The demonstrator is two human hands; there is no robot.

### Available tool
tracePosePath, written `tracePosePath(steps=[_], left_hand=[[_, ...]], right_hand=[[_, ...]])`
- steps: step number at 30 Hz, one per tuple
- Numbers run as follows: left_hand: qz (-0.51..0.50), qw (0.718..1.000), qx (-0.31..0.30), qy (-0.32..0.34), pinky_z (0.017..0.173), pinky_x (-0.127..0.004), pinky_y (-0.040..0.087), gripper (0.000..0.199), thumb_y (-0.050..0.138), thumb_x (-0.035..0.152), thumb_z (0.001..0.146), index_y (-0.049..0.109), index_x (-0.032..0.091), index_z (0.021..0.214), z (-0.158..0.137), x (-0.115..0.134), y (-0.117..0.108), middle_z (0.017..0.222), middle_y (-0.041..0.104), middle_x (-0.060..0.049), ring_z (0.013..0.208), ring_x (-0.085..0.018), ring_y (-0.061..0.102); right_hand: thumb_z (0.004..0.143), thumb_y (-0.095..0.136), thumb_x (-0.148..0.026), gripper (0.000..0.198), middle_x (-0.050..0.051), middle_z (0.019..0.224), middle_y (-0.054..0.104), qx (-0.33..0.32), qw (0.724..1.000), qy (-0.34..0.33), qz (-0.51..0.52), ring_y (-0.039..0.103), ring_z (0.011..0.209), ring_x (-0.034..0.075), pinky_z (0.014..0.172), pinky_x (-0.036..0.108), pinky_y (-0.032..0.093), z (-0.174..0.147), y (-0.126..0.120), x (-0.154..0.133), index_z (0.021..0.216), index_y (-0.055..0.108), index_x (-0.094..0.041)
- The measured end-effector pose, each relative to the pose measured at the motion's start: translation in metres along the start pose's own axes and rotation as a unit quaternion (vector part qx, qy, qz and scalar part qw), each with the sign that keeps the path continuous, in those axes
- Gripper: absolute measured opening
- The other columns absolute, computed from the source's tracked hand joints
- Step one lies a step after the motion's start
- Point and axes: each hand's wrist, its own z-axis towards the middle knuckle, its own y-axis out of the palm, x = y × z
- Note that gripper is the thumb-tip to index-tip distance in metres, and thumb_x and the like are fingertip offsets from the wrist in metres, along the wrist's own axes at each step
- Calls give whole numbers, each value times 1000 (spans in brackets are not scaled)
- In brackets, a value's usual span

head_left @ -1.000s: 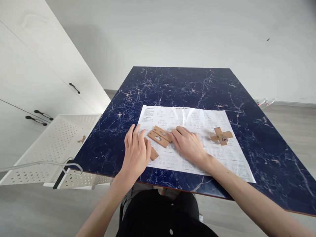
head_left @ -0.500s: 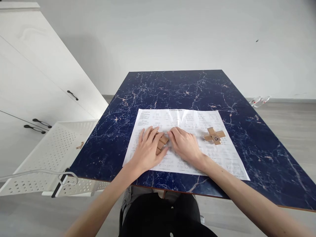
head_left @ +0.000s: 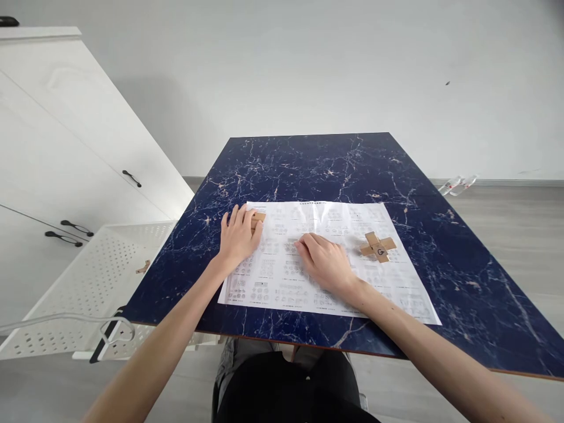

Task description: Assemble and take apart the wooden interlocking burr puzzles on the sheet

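Observation:
My left hand point(head_left: 238, 236) is wrapped from above around wooden blocks point(head_left: 259, 218) at the upper left of a printed paper sheet point(head_left: 304, 299). Thumb and fingers lie on either side of them, and the palm hides most of the wood. My right hand point(head_left: 325, 262) rests on the middle of the sheet with its fingers curled in. Nothing shows in it, though the inside of the curl is hidden. To its right lies a cross-shaped wooden puzzle piece point(head_left: 378, 247) marked with a dark letter like a G.
The sheet lies near the front edge of a dark blue marbled table point(head_left: 308, 167). On the left are a white cabinet point(head_left: 66, 147) and a white perforated shelf point(head_left: 79, 282) with a small wooden piece point(head_left: 143, 267) and a cable point(head_left: 66, 318). Clear bottles point(head_left: 458, 185) stand beyond the right edge.
My left hand has moved left and away from me with the wooden blocks, baring the sheet's lower left. My right hand stays about where it was. The view has shifted slightly.

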Motion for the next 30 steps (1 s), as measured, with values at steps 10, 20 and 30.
tracePosePath(steps=[10,20,30], left_hand=[[-50,998,-23,-24,134,-66,16,67,32,55,112,34,18,168,1,-14,-3,182,20,-17,170,-40,10],[-116,992,-25,-33,130,-67,32,76,48,60,109,25,20,169,-96,-35,-32,178,27,-23,168,-41,21],[-50,999,0,21,129,-61,40,74,47,54,111,19,23,173,-151,-40,-49,173,42,-18,162,-38,38]], right_hand=[[116,41,-31,30,7,98,78,-7,1000,9,6,72,83,23,58,32,26,0,-2,-2,96,60,-22],[115,42,-28,29,7,98,78,-12,999,1,50,72,81,23,60,31,31,1,-1,1,95,61,-22],[112,52,-36,20,6,93,74,111,983,-26,143,67,73,20,62,30,49,-66,-56,6,102,63,-23]])
